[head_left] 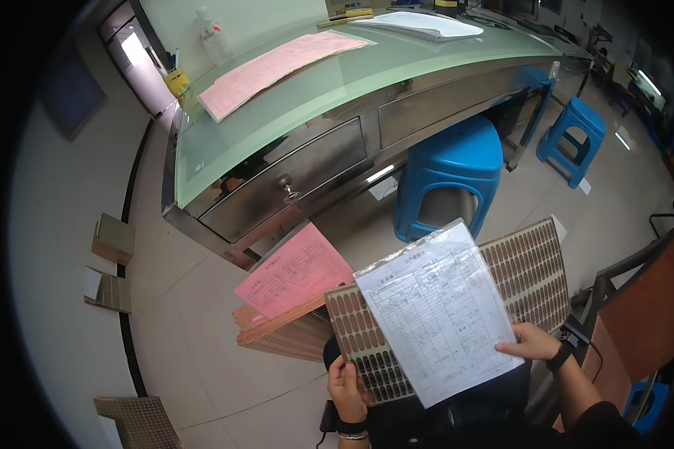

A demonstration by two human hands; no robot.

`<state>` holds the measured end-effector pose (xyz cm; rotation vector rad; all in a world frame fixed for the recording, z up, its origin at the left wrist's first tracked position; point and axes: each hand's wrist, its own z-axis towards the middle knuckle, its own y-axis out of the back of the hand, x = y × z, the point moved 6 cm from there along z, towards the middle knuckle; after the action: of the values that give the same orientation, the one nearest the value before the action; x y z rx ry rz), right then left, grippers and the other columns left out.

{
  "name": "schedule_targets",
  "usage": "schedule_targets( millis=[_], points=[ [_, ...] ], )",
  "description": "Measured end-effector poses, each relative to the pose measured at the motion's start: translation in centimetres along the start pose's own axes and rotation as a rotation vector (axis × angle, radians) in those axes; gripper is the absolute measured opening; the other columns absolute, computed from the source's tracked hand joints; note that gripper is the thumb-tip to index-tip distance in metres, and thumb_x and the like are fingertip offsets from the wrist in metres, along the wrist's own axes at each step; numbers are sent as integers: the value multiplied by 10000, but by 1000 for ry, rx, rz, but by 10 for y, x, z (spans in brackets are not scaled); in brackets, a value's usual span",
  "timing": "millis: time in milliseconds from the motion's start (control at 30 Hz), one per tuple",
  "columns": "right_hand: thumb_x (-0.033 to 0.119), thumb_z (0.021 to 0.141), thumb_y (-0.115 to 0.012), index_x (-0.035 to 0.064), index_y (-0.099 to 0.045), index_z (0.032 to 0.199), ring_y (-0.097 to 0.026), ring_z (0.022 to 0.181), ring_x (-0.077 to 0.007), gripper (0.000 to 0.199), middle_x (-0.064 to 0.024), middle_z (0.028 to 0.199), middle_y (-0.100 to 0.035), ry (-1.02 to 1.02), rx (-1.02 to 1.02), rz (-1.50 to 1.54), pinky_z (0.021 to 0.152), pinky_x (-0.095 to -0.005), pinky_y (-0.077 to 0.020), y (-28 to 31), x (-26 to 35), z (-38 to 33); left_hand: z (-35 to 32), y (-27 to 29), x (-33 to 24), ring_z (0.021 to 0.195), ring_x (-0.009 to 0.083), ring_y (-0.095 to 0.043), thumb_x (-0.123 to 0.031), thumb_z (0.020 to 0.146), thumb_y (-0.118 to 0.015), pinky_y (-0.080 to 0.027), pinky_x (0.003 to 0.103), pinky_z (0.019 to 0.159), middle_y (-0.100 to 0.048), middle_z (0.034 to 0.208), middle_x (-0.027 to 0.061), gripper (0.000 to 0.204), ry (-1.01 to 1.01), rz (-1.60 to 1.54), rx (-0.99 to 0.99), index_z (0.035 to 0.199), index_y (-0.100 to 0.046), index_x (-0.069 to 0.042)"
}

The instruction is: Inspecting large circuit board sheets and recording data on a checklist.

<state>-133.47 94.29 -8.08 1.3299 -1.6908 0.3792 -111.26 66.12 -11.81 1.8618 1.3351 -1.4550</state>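
Looking down from the head camera, the left hand (346,389) gripped the near lower edge of a perforated brown panel (528,262), thumb on top and fingers curled under it. A white form in a clear sleeve (438,310) lay on the panel, and the right hand (530,343) pinched the sleeve's right edge with fingers closed. Beneath lay a pink sheet (296,273) on stacked panels (277,333), near a blue stool (445,176) and steel desk (292,176).
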Motion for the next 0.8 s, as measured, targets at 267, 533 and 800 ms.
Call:
schedule_targets(
  millis=[267,533,800],
  points=[
    [283,856,-634,-34,-617,1057,-619,840,-162,375,-121,925,-667,-82,10,-13,767,-287,-481,0,3,-2,-1,0,1,481,10,-386,-167,922,-514,-289,160,334,-473,686,-32,295,10,-56,-32,1165,-483,-2],
    [303,854,-638,-15,-626,1052,-623,822,-168,375,-125,893,-669,-27,2,-31,753,-292,-482,0,-11,1,-1,3,6,507,33,-430,-151,919,-515,-316,172,336,-506,761,-6,326,3,-96,-3,1195,-466,14],
    [306,859,-631,-2,-622,1067,-623,836,-177,372,-125,909,-667,-3,5,-32,764,-294,-477,1,-5,1,-1,7,10,503,40,-460,-155,908,-532,-336,168,340,-527,774,-3,295,-4,-123,-26,1157,-503,2]
  ],
)
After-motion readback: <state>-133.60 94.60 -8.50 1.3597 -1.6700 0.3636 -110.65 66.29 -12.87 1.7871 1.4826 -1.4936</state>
